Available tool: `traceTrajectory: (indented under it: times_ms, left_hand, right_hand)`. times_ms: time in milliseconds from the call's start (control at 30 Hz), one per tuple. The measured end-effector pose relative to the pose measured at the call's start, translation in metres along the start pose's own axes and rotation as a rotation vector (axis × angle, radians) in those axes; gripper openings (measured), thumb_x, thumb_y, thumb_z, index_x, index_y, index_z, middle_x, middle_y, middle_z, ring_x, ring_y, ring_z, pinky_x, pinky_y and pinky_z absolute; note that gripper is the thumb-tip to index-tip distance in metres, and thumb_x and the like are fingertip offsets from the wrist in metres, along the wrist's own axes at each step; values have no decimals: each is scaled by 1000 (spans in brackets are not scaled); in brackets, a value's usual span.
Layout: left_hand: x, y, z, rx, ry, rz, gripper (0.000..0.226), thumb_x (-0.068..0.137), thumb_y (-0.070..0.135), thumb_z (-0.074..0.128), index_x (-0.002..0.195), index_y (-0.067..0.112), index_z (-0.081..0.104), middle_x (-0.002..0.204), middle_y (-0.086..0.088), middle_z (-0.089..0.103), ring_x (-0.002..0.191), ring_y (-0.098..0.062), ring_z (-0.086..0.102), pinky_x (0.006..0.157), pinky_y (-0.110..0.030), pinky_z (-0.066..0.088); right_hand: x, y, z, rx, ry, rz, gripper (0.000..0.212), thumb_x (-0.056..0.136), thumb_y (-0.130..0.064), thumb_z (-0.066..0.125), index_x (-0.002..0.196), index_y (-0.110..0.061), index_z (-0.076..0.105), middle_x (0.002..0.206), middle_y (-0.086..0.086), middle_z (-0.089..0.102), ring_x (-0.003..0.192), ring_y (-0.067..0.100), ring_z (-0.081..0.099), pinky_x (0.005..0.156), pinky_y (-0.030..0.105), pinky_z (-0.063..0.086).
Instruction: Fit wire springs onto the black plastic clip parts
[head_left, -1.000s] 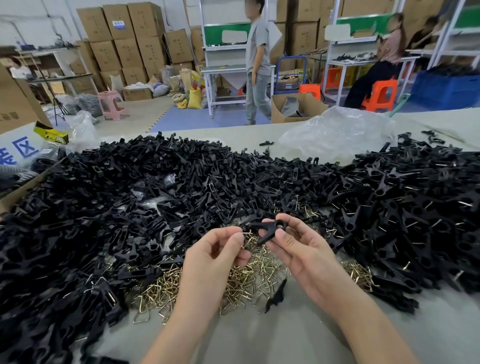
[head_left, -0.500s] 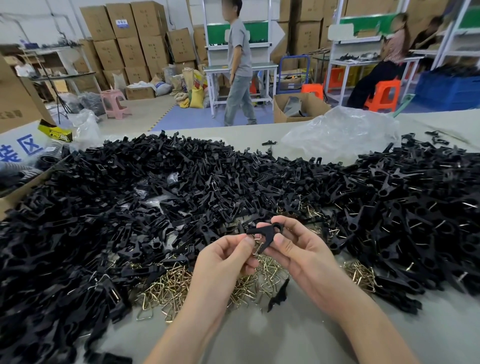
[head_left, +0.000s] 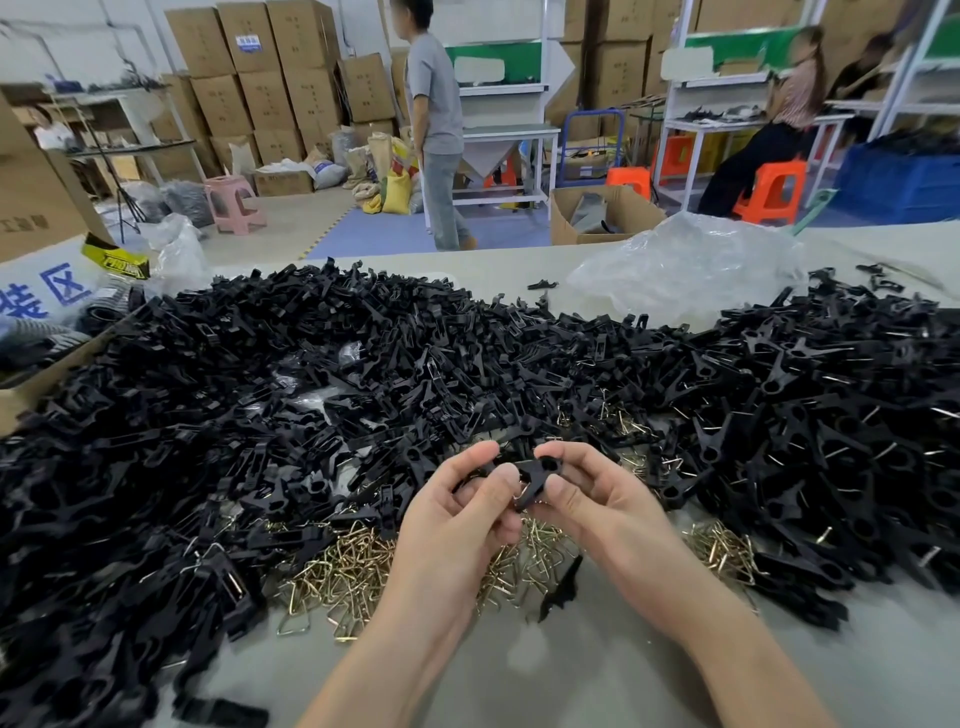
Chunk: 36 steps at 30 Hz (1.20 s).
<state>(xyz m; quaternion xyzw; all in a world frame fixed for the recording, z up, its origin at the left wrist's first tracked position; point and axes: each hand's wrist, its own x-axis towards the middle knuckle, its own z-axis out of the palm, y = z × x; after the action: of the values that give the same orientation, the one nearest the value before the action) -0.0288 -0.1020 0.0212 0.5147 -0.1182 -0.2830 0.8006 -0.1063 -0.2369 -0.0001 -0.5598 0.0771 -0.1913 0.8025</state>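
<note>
My left hand (head_left: 457, 514) and right hand (head_left: 597, 499) have come together. Both now pinch one black clip part (head_left: 537, 475), just above the gold wire springs (head_left: 343, 571) on the counter (head_left: 623, 675). A moment ago they were apart, so I think the spring is going on. Behind is the big heap of black parts (head_left: 311, 389).

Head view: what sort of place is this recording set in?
Most likely a small factory assembly floor. A heap of black plastic clip parts and loose wire springs covers the work table, stacked cardboard boxes line the back wall, and a seated person works at a white bench beyond.
</note>
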Motion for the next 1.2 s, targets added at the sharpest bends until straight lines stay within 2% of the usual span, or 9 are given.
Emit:
traceTrajectory:
  times_ms: [200,300,400,533,667,767,867,967,1200]
  left_hand:
    - [-4,-3,4,-118,-135,-68,47,73,26,77,116,9,69,83,-10,68,61,-13,59,57,-25,54]
    - [-5,-6,5,-11,-185,-25,39,75,40,83,107,19,74,79,-5,67,64,-13,60,55,-28,52]
    - [-6,-8,4,119,-218,29,41,74,50,75,107,27,74,75,-4,64,64,-14,59,53,-30,49]
    - [-7,-9,1,216,-270,36,42,76,55,65,107,28,73,80,-7,64,57,-16,55,51,-31,46]
    - [-5,-10,-2,239,-285,38,40,82,49,61,103,17,71,61,-4,54,45,-15,47,52,-32,44]
    - [-3,-9,-1,230,-219,42,36,75,48,65,96,20,71,65,-1,63,43,-16,48,46,-29,44]
    - [-2,-10,-3,319,-143,51,34,73,53,62,91,25,70,52,7,53,40,-16,46,44,-29,41]
    - [-1,-11,-4,376,-111,55,36,76,55,56,93,27,71,50,10,42,39,-16,43,47,-31,36]
    - [-2,-11,-5,421,-127,60,40,84,51,48,101,24,72,48,8,42,36,-17,39,40,-24,29]
  right_hand:
    - [-3,-2,6,102,-91,30,27,85,-19,74,112,-15,75,100,9,73,90,22,70,79,29,58]
    - [-4,-2,9,58,-150,38,33,83,-23,76,116,-15,74,79,5,61,71,15,57,62,29,52]
    - [-6,-4,9,-105,-146,16,30,91,-24,72,119,-16,73,70,6,56,63,19,57,61,30,52]
    - [-13,-5,16,-227,-148,-6,28,87,-16,66,110,-5,77,90,-7,67,54,12,59,49,20,51]
    - [-15,-2,22,-281,-111,-3,27,84,-13,68,103,4,77,126,4,63,56,16,64,52,24,53]
    - [-13,-2,22,-273,-67,-42,23,85,-12,69,103,0,77,119,4,67,58,21,65,54,28,55]
    - [-12,-1,19,-310,-62,-78,23,96,-6,64,113,-17,75,107,12,74,65,28,68,64,35,59]
    - [-11,-1,15,-357,-40,-103,31,100,-2,60,110,-28,73,106,5,77,92,20,74,79,26,57]
    - [-11,-2,16,-396,-48,-84,30,100,1,57,115,-20,71,113,-3,75,107,13,70,90,22,52]
